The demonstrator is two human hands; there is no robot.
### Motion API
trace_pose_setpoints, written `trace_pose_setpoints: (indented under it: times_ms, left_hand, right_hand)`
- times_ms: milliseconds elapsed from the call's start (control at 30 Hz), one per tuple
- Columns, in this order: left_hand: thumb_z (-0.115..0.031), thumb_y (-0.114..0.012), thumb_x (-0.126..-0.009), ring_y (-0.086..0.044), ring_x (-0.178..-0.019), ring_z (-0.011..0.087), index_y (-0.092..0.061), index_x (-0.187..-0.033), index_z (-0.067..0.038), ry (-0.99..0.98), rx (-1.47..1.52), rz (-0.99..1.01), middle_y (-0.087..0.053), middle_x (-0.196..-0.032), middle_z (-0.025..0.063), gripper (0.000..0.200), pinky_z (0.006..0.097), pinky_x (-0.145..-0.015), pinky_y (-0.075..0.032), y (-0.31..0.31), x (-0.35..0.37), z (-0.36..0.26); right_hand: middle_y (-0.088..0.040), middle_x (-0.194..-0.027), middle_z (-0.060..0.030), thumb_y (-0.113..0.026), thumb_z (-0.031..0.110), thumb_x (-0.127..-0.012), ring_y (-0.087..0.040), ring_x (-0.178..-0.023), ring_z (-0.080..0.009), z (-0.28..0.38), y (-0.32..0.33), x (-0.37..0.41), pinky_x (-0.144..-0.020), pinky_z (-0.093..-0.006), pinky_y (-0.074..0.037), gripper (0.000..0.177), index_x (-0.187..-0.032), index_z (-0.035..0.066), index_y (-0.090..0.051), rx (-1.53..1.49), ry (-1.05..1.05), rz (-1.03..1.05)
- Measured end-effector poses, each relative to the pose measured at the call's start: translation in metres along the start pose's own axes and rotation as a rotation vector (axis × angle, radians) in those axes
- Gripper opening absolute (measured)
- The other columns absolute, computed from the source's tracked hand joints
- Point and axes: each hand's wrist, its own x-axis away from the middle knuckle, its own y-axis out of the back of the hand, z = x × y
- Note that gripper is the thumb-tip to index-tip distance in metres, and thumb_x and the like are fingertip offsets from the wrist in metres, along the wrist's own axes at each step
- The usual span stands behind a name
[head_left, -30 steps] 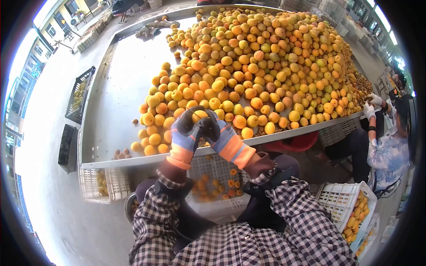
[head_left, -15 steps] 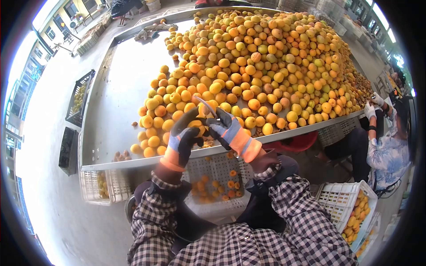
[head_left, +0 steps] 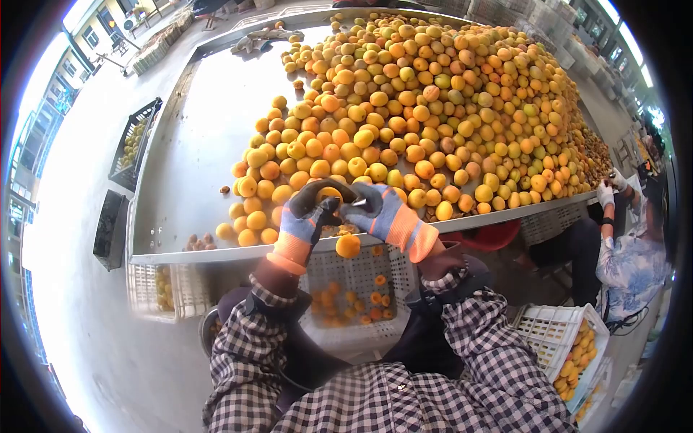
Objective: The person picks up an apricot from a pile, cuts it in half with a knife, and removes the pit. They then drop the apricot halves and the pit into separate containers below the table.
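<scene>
While our left hand (head_left: 307,220) closes round an apricot (head_left: 329,194) at the six o'clock edge of the table (head_left: 195,144), our right hand (head_left: 384,216) grips a small blade (head_left: 359,203) against it. We judge the fruit light, soft and easily bruised: cup its cheeks, gently.

Two blue-gloved hands (head_left: 299,225), two black crates (head_left: 133,144)
</scene>
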Motion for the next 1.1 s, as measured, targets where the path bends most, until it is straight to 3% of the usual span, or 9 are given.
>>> trace_pose_setpoints:
  times_ms: [100,200,267,500,600,833,933,1000,1100]
  left_hand:
    - [-0.014,-0.065,-0.09,-0.067,-0.07,0.0149,-0.059,-0.116,-0.001,0.198,0.17,-0.075,-0.066,-0.092,0.0083,0.03,0.0211,-0.048,-0.047,-0.008,0.007,-0.015]
    - [-0.013,-0.063,-0.09,-0.069,-0.066,0.0171,-0.059,-0.114,-0.004,0.282,0.056,0.027,-0.067,-0.09,0.009,0.026,0.023,-0.046,-0.048,-0.014,0.005,0.012]
    - [-0.009,-0.061,-0.088,-0.069,-0.063,0.0175,-0.058,-0.115,-0.004,0.434,0.044,0.128,-0.068,-0.09,0.0087,0.027,0.0253,-0.044,-0.049,-0.027,0.014,0.014]
    - [-0.009,-0.063,-0.087,-0.066,-0.084,0.0135,-0.054,-0.123,-0.004,0.312,0.167,0.117,-0.064,-0.099,0.0061,0.038,0.0213,-0.06,-0.05,-0.025,0.014,-0.015]
    - [-0.006,-0.064,-0.085,-0.066,-0.08,0.0133,-0.051,-0.124,-0.003,0.308,0.104,0.232,-0.064,-0.098,0.0074,0.042,0.0216,-0.058,-0.05,-0.026,0.014,-0.014]
    - [-0.005,-0.066,-0.077,-0.061,-0.062,0.0106,-0.056,-0.117,-0.003,0.335,0.15,0.169,-0.066,-0.084,0.0073,0.041,0.0222,-0.048,-0.044,-0.037,0.014,-0.014]
    - [-0.005,-0.065,-0.077,-0.063,-0.068,0.0135,-0.057,-0.113,-0.004,0.356,0.089,0.207,-0.065,-0.088,0.0069,0.038,0.025,-0.056,-0.048,-0.038,0.012,-0.008]
    - [-0.004,-0.064,-0.077,-0.063,-0.08,0.0184,-0.057,-0.11,-0.004,0.005,-0.15,0.131,-0.064,-0.092,0.0082,0.034,0.0289,-0.071,-0.051,-0.04,0.007,0.014]
    - [-0.004,-0.064,-0.076,-0.063,-0.091,0.0229,-0.057,-0.109,-0.004,-0.084,-0.195,0.057,-0.062,-0.096,0.0103,0.034,0.0313,-0.083,-0.049,-0.048,0.004,0.03]
  right_hand:
    - [-0.064,-0.084,-0.0042,-0.069,0.007,-0.085,-0.059,-0.073,-0.0071,-0.001,0.006,-0.005,-0.063,-0.0219,-0.049,0.019,-0.102,0.003,-0.063,0.0,0.058,-0.19]
    - [-0.061,-0.073,0.0029,-0.068,0.008,-0.088,-0.055,-0.063,-0.0013,0.003,0.006,-0.008,-0.054,-0.0169,-0.042,0.013,-0.099,0.005,-0.064,-0.393,0.061,-0.364]
    - [-0.06,-0.072,0.0029,-0.068,0.009,-0.088,-0.054,-0.061,-0.0016,0.001,0.006,-0.009,-0.052,-0.0172,-0.041,0.013,-0.1,0.005,-0.063,-0.371,0.05,-0.379]
    - [-0.059,-0.066,-0.0025,-0.059,0.012,-0.095,-0.05,-0.047,-0.0064,0.009,0.004,-0.009,-0.04,-0.0193,-0.037,0.013,-0.103,0.002,-0.06,-0.576,0.119,-0.379]
    - [-0.053,-0.063,-0.0062,-0.054,0.026,-0.099,-0.039,-0.036,-0.0098,0.019,0.004,-0.009,-0.031,-0.0238,-0.032,0.026,-0.108,0.002,-0.056,-0.672,0.322,-0.508]
    - [-0.057,-0.065,-0.0089,-0.057,0.023,-0.097,-0.042,-0.037,-0.0098,0.036,0.002,-0.007,-0.034,-0.0218,-0.034,0.026,-0.108,0.0,-0.055,-0.702,0.526,-0.523]
    - [-0.057,-0.065,-0.0088,-0.056,0.019,-0.098,-0.043,-0.039,-0.0089,0.026,-0.003,-0.012,-0.037,-0.0206,-0.034,0.024,-0.109,-0.002,-0.055,-0.646,0.613,-0.498]
    - [-0.053,-0.06,-0.009,-0.05,0.024,-0.1,-0.042,-0.037,-0.0102,0.025,-0.004,-0.014,-0.033,-0.0233,-0.035,0.029,-0.112,-0.002,-0.053,-0.498,0.665,-0.49]
    - [-0.052,-0.058,-0.0084,-0.05,0.024,-0.1,-0.041,-0.035,-0.0107,0.016,-0.003,-0.024,-0.033,-0.0234,-0.033,0.029,-0.112,-0.003,-0.053,-0.572,0.668,-0.526]
